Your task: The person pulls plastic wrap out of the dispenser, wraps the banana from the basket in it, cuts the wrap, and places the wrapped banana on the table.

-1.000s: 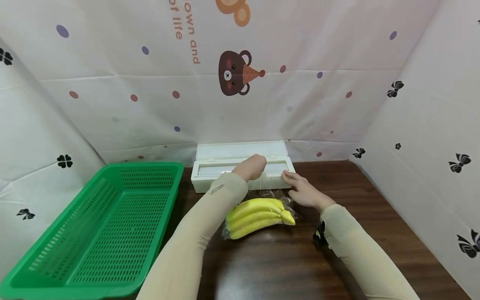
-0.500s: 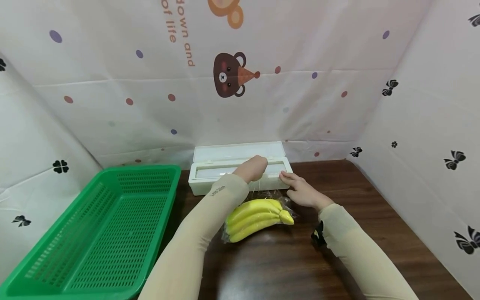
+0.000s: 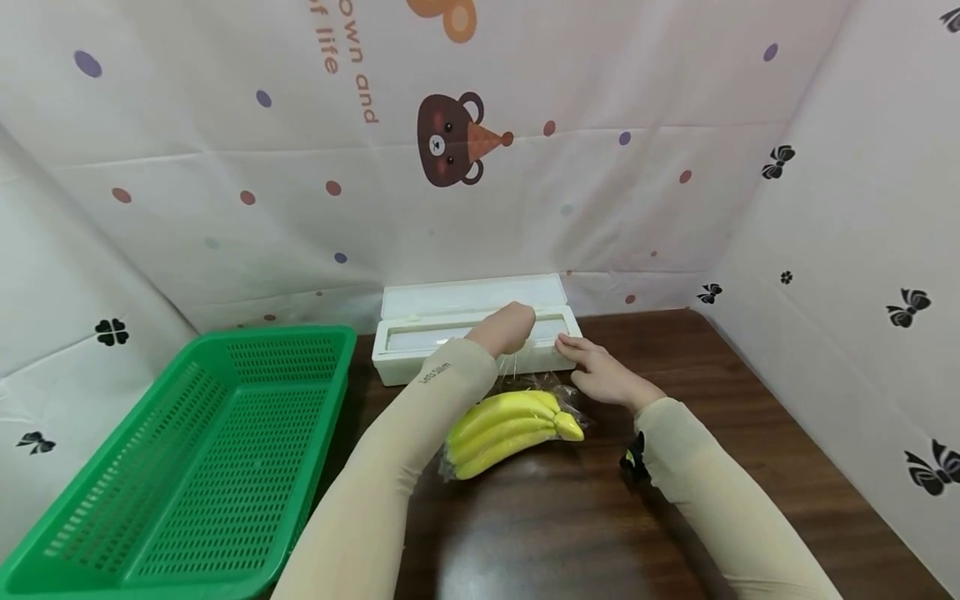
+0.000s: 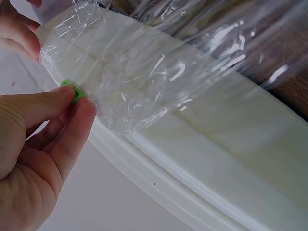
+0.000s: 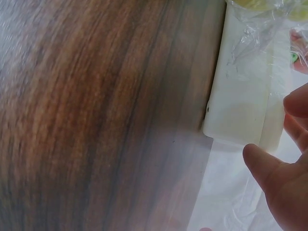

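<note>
A long white cling film dispenser (image 3: 403,365) lies at the back of the table, its lid (image 3: 472,296) raised. Over its front edge comes clear cling film (image 4: 144,72), running down to a wrapped bunch of bananas (image 3: 502,433) in front. With thumb and fingers my left hand (image 3: 507,327) pinches a small green slider (image 4: 67,84) at the film's edge; the head view hides this grip. My right hand (image 3: 606,375) rests on the dispenser's right end, fingers extended on the top edge and thumb lower, near the end wall in the right wrist view.
On the left stands a green perforated plastic basket (image 3: 341,392). Dark wood tabletop (image 3: 547,533) runs across the front and right. Patterned white sheets (image 3: 247,250) close off the back and both sides.
The head view has shifted slightly, so everything sits a little further left in it. Both hands keep their places on the dispenser.
</note>
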A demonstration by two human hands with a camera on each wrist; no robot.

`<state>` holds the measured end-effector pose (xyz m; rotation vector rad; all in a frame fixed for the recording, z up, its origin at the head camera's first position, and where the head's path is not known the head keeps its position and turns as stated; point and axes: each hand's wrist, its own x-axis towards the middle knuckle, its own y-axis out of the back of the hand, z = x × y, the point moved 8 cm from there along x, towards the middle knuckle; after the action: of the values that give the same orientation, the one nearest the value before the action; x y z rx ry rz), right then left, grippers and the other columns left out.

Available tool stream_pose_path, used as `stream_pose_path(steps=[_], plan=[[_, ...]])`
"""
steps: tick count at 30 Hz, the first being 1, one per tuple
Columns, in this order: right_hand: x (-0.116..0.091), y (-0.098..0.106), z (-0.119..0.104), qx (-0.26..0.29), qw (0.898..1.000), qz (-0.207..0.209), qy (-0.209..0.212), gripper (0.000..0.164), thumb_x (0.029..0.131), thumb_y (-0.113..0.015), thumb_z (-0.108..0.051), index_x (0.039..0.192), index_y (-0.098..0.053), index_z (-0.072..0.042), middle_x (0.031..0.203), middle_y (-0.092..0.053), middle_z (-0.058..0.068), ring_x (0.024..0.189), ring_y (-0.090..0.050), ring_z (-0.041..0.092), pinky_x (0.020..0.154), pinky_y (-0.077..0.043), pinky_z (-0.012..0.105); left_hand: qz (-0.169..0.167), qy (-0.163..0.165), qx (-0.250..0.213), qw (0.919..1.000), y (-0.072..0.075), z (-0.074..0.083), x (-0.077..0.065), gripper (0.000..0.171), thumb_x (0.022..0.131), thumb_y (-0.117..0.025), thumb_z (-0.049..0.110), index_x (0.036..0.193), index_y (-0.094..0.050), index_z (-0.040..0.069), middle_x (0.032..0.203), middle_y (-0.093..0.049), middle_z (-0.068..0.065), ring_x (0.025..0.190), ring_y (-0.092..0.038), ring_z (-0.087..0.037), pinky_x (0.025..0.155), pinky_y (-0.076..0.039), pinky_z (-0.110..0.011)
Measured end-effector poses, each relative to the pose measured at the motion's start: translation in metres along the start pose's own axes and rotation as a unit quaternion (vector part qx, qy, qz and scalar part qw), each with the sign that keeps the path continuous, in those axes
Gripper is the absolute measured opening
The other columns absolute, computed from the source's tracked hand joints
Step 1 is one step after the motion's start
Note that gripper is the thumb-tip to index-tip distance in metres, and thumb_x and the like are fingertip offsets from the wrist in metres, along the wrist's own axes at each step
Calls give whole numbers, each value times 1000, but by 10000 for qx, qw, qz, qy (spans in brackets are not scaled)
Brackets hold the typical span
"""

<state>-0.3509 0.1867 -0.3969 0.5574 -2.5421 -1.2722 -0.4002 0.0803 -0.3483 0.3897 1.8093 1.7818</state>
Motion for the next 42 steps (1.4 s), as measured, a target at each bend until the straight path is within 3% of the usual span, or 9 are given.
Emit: stream_pose_path(steps=[6,13,20,29,31,35,38,42], plan=[[0,0,-1,11,10000,-32,32,56,91,-39,-4,146,-27,-1,156,-18,19,142,-14,42,110,-23,59,-105,91,-77,9999,-1,-1,0,24,97,-42,0,83,-58,9,74,-53,-3,68,-49,-12,71,-47,-25],[2,2,3,-96,9999,7,33,55,92,-40,-2,146,-29,-3,155,-21,17,142,-16,40,106,-29,56,-65,104,-160,9998,0,0,2,24,97,-42,-1,83,-59,9,77,-56,-3,70,-50,-12,73,-49,-24],[-1,1,6,-129,9999,10,32,54,92,-40,-2,146,-32,-4,155,-23,16,142,-20,38,98,-35,50,-31,-14,-18,10000,-4,4,3,29,96,-42,-2,71,-50,12,67,-45,0,64,-43,-12,65,-43,-24],[-2,9,11,-103,9998,94,-104,51,93,-40,-7,144,-36,-6,156,-22,13,140,-27,36,83,-36,41,129,-67,-64,9999,3,7,2,29,98,-42,1,72,-51,12,67,-46,-1,64,-42,-12,66,-41,-25],[-2,9,12,-85,9998,83,-154,51,93,-39,-7,144,-36,-6,156,-22,13,132,-37,33,78,-36,39,121,-85,-55,9999,3,8,3,28,98,-42,1,74,-52,11,69,-48,-1,65,-44,-11,67,-42,-25],[-3,11,13,-20,9997,98,-206,51,93,-39,-8,144,-36,-5,156,-22,13,94,-54,24,67,-38,35,137,-92,-18,9999,4,9,5,24,98,-42,1,82,-57,10,78,-56,-3,71,-49,-11,70,-45,-25],[-3,11,12,17,9998,76,-191,51,93,-39,-7,145,-35,-4,156,-21,14,69,-51,17,62,-36,33,152,-99,19,9998,4,10,6,23,98,-42,1,86,-60,9,85,-61,-5,73,-51,-12,72,-46,-25],[-4,10,12,113,9997,56,-223,52,93,-39,-7,145,-34,-4,157,-21,13,51,-37,13,59,-36,32,162,-125,47,9998,4,12,6,22,97,-43,1,87,-60,9,86,-62,-5,73,-51,-12,71,-46,-26]])
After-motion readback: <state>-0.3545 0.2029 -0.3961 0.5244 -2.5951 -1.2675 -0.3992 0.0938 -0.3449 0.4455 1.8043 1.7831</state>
